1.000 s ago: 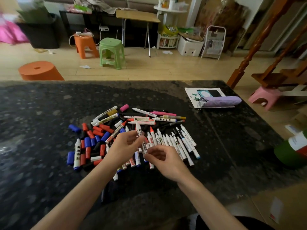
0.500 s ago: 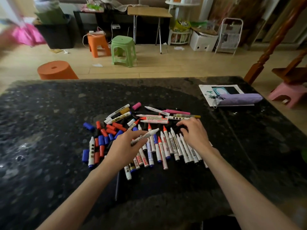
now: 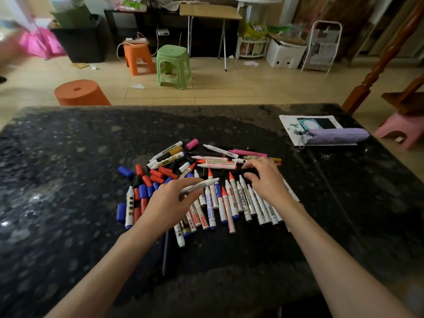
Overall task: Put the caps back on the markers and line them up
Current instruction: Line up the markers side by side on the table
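Note:
Several uncapped white markers (image 3: 231,200) lie side by side on the black stone table (image 3: 68,157), tips pointing away from me. More markers (image 3: 215,160) lie crosswise behind them. Loose red, blue and black caps (image 3: 146,182) are heaped at the left, and a pink cap (image 3: 191,143) lies at the back. My left hand (image 3: 169,203) holds one uncapped white marker (image 3: 202,185) above the row, its tip pointing right. My right hand (image 3: 266,180) hovers with fingers spread and bent over the right end of the row, holding nothing.
A purple pencil case (image 3: 337,136) lies on a printed sheet (image 3: 296,127) at the table's back right. Beyond the table stand an orange round stool (image 3: 80,92), a green stool (image 3: 173,63) and an orange stool (image 3: 137,57). A wooden stair post (image 3: 378,65) rises at right.
My right hand left the marker it shared with my left hand and moved right and away, over the right end of the row. My left hand tilted its marker to point right.

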Demonstrator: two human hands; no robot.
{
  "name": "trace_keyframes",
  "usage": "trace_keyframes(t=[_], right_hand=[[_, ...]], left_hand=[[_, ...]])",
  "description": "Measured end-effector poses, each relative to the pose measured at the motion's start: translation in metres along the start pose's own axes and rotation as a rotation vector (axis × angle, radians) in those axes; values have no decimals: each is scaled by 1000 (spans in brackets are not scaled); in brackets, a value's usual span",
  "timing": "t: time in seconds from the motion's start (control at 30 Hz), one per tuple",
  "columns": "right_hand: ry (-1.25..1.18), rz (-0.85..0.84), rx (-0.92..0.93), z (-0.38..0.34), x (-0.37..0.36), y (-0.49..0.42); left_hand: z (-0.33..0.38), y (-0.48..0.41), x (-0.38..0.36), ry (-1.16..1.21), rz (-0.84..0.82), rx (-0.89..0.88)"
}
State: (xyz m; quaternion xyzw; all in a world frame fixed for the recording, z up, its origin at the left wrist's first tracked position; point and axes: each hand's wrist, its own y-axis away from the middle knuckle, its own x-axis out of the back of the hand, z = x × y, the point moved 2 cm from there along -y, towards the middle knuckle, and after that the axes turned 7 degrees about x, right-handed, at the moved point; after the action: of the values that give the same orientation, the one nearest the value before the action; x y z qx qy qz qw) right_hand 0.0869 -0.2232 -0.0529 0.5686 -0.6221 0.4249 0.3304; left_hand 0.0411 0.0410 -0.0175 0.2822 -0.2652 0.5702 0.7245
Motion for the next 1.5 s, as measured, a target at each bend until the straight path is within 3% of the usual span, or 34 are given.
trace_keyframes(t=[0.1, 0.17, 0.33, 0.53, 0.67, 0.93, 1.5], right_hand=[[-452, -88, -31, -28, 15, 19], [-598, -108, 7, -45, 23, 34], [-766, -16, 37, -71, 39, 65], [-878, 106, -102, -70, 45, 77], [-1030, 98, -182, -69, 45, 83], [-982, 69, -128, -68, 38, 77], [-521, -27, 159, -70, 21, 78]], left_hand=[[0, -1, 4, 40, 3, -11], [2, -1, 6, 61, 16, -30], [9, 7, 8, 83, 17, -65], [3, 12, 12, 103, 22, -82], [2, 10, 13, 97, 15, -87], [2, 6, 9, 80, -31, -93], [-11, 4, 2, -34, -82, -141]])
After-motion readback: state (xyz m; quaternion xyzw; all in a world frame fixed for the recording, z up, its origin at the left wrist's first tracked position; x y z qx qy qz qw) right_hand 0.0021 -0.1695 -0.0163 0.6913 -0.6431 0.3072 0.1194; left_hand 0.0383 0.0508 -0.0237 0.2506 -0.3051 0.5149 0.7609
